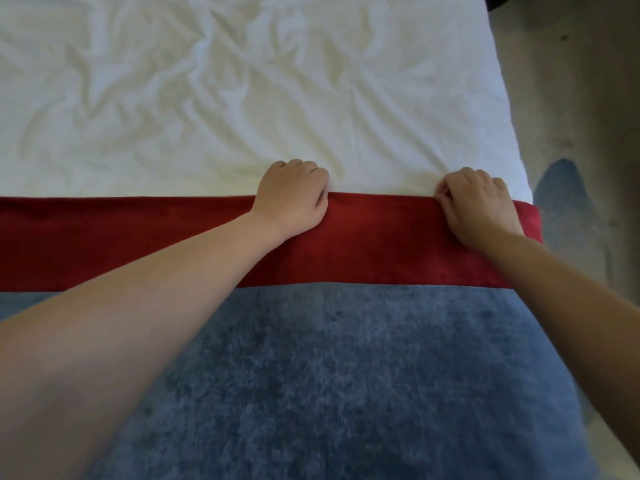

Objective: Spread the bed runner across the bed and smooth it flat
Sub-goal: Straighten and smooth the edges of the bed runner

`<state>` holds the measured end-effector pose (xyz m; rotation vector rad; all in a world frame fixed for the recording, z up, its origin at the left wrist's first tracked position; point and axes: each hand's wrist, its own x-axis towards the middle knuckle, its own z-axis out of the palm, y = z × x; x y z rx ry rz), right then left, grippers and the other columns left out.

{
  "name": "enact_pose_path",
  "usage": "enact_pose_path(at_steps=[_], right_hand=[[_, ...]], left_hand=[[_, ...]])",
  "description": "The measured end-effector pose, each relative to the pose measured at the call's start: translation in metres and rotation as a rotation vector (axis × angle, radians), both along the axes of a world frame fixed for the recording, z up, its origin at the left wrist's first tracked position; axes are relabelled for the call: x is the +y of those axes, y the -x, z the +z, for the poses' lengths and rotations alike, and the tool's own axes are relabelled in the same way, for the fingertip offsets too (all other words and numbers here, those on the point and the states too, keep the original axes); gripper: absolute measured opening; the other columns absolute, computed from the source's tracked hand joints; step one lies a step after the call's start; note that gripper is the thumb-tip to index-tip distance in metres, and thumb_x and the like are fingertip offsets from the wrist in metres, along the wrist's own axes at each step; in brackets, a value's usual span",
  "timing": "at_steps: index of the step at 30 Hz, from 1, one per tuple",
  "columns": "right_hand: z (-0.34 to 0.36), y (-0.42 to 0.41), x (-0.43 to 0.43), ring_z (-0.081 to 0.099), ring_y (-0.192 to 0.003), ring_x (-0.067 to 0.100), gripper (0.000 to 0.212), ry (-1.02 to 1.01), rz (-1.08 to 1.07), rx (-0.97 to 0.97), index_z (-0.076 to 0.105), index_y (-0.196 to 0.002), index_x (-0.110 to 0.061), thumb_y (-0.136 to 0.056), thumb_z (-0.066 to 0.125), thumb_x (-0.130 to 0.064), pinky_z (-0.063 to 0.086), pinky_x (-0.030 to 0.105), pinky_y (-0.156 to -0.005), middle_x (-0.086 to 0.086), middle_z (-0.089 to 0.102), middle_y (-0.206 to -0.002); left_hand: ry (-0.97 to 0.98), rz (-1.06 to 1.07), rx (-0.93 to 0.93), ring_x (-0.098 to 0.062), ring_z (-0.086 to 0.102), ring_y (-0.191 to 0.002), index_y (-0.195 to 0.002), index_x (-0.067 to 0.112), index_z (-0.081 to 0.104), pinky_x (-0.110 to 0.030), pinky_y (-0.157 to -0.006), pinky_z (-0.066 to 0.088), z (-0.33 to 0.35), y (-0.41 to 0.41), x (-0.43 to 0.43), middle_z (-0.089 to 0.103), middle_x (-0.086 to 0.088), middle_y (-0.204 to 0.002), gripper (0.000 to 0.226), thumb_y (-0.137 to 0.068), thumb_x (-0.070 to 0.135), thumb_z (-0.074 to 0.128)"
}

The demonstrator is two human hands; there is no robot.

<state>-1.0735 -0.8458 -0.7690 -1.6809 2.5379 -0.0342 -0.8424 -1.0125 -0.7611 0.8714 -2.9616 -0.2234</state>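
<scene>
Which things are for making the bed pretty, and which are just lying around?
For the job: the red and blue bed runner; the white sheet under it; the left hand and right hand, gripping its far edge.

Just there: the floor beside the bed; a dark thing in the top corner, cut off.

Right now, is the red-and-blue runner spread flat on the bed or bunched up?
Spread: the runner lies smooth over the white sheet, left hand and right hand gripping its red edge.
</scene>
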Motion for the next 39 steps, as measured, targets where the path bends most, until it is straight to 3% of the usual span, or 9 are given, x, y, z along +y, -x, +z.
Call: enact_pose_path(at_steps=[5, 9, 16, 22, 26, 31, 36, 39], right_hand=[[0.009, 0.033, 0.030, 0.054, -0.090, 0.037, 0.016, -0.038, 0.135, 0.071, 0.060, -0.101, -0.009, -0.090, 0.055, -0.019, 0.040, 0.047, -0.081, 0.015, 0.058, -0.097], [0.011, 0.052, 0.038, 0.056, -0.087, 0.037, 0.013, -0.066, 0.141, 0.141, 0.063, -0.096, -0.007, -0.090, 0.055, -0.015, 0.038, 0.045, -0.076, 0.016, 0.060, -0.091], [-0.004, 0.045, 0.020, 0.048, -0.101, 0.037, 0.020, -0.173, -0.100, 0.043, 0.059, -0.101, -0.011, -0.097, 0.042, -0.021, 0.037, 0.047, -0.083, 0.017, 0.054, -0.103], [0.011, 0.043, 0.016, 0.050, -0.099, 0.035, 0.023, -0.251, -0.081, 0.093, 0.059, -0.101, -0.015, -0.097, 0.039, -0.025, 0.038, 0.047, -0.083, 0.015, 0.055, -0.100], [0.017, 0.021, 0.011, 0.050, -0.099, 0.037, 0.020, -0.273, -0.174, 0.212, 0.061, -0.105, -0.013, -0.092, 0.047, -0.013, 0.039, 0.049, -0.086, 0.018, 0.056, -0.100], [0.033, -0.041, -0.025, 0.051, -0.100, 0.041, 0.034, -0.103, -0.152, 0.141, 0.062, -0.108, -0.005, -0.076, 0.053, 0.004, 0.039, 0.052, -0.085, 0.023, 0.057, -0.104], [0.028, -0.176, -0.106, 0.054, -0.101, 0.036, 0.020, 0.000, 0.210, -0.056, 0.061, -0.106, -0.012, -0.093, 0.048, -0.020, 0.040, 0.044, -0.083, 0.015, 0.060, -0.105], [0.021, -0.255, -0.151, 0.054, -0.102, 0.030, 0.020, 0.084, 0.267, -0.183, 0.058, -0.107, -0.016, -0.096, 0.046, -0.028, 0.039, 0.042, -0.085, 0.007, 0.060, -0.107]], left_hand=[[-0.101, -0.166, 0.008, -0.020, 0.056, -0.084, -0.089, 0.019, 0.059, -0.033, -0.077, 0.039, -0.001, 0.017, -0.001, 0.061, 0.003, -0.087, 0.024, -0.088, 0.042, 0.051], [-0.108, -0.198, -0.018, -0.019, 0.056, -0.083, -0.082, 0.021, 0.056, -0.030, -0.078, 0.036, -0.005, 0.039, 0.006, 0.056, 0.009, -0.081, 0.018, -0.092, 0.034, 0.052], [-0.164, -0.084, 0.001, -0.018, 0.057, -0.084, -0.082, 0.023, 0.057, -0.031, -0.081, 0.035, -0.004, 0.041, 0.007, 0.057, 0.009, -0.082, 0.018, -0.093, 0.035, 0.051], [-0.146, -0.097, -0.049, -0.019, 0.058, -0.083, -0.086, 0.023, 0.059, -0.030, -0.073, 0.034, 0.010, -0.028, -0.031, 0.060, 0.005, -0.085, 0.021, -0.089, 0.043, 0.054], [-0.129, -0.054, -0.114, -0.020, 0.059, -0.079, -0.083, 0.023, 0.061, -0.031, -0.069, 0.039, 0.018, -0.103, -0.067, 0.059, 0.007, -0.077, 0.017, -0.087, 0.039, 0.058], [-0.120, 0.042, -0.132, -0.025, 0.062, -0.079, -0.080, 0.022, 0.064, -0.035, -0.066, 0.046, 0.024, -0.178, -0.107, 0.063, 0.002, -0.077, 0.012, -0.083, 0.033, 0.065], [-0.123, 0.079, -0.113, -0.028, 0.061, -0.084, -0.087, 0.019, 0.065, -0.036, -0.067, 0.046, 0.022, -0.236, -0.134, 0.064, -0.002, -0.083, 0.010, -0.085, 0.029, 0.065], [-0.101, 0.076, -0.096, -0.031, 0.061, -0.091, -0.095, 0.016, 0.065, -0.037, -0.072, 0.045, 0.022, -0.265, -0.145, 0.067, -0.006, -0.092, 0.012, -0.087, 0.024, 0.062]])
